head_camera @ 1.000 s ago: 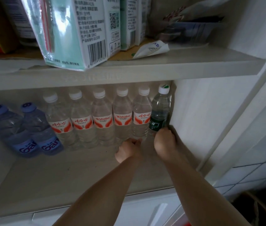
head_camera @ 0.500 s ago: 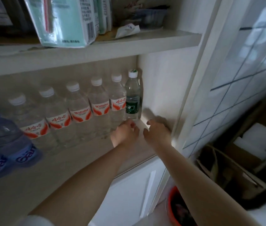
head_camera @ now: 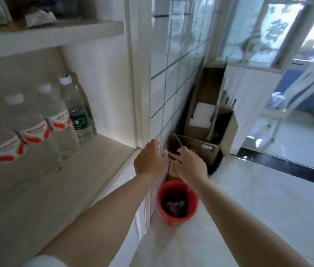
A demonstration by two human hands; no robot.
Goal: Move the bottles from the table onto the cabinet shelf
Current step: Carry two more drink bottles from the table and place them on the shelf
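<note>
Both forearms stretch forward, and the hands have pulled out of the cabinet since half a second ago; they were at the foot of the green-label bottle then, now both are off the shelf edge. Left hand [head_camera: 148, 162] is just right of the cabinet shelf [head_camera: 60, 193] front corner, fingers loosely curled, holding nothing. Right hand [head_camera: 190, 166] is just beside it, further right of the shelf, fingers also loosely bent and relaxed, nothing held. Below the hands, right of the shelf and down on the floor, a red bucket [head_camera: 177, 201] with something dark inside, can't tell what.

On the shelf, toward its back, the row of bottles stands upright and touching or nearly so: red-label bottles [head_camera: 36, 133] running left, the green-label bottle [head_camera: 77, 112] last in line at the shelf's right end, against the cabinet side wall [head_camera: 102, 83]. Beyond the hands, right of the shelf along the tiled wall [head_camera: 173, 78], open cardboard boxes [head_camera: 210, 120].

Judgement: the last bottle is released and placed, view swinging away from the shelf, so this placement is done and the person is probably turning back for more. Table not in view, so can't tell how many bottles remain
</note>
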